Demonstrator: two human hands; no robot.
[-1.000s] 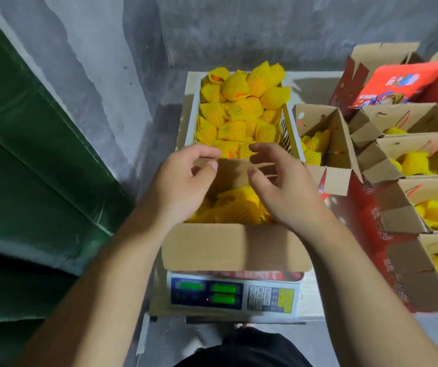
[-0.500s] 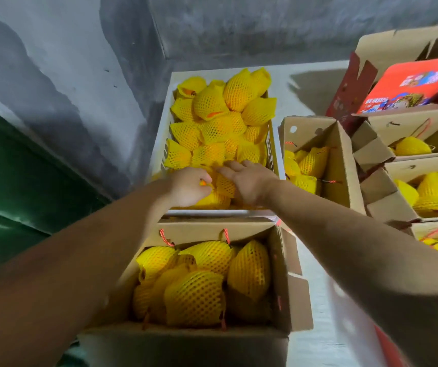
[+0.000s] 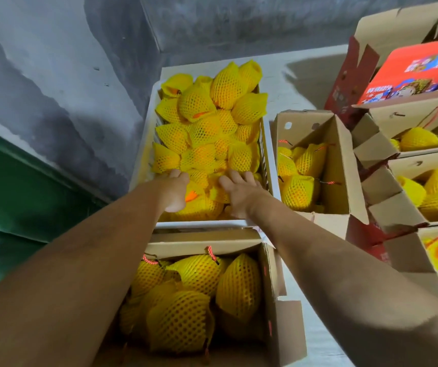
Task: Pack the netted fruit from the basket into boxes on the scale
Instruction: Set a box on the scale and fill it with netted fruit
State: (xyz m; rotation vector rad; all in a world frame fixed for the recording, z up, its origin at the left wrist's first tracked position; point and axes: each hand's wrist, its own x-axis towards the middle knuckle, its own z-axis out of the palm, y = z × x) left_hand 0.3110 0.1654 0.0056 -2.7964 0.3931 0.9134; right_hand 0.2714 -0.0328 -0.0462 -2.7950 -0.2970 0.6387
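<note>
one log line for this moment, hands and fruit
stage: picking | left hand: on netted fruit in basket | right hand: on the same pile | near box: partly filled

Pale table is packed: white basket at its left edge, open cardboard boxes across the right.
</note>
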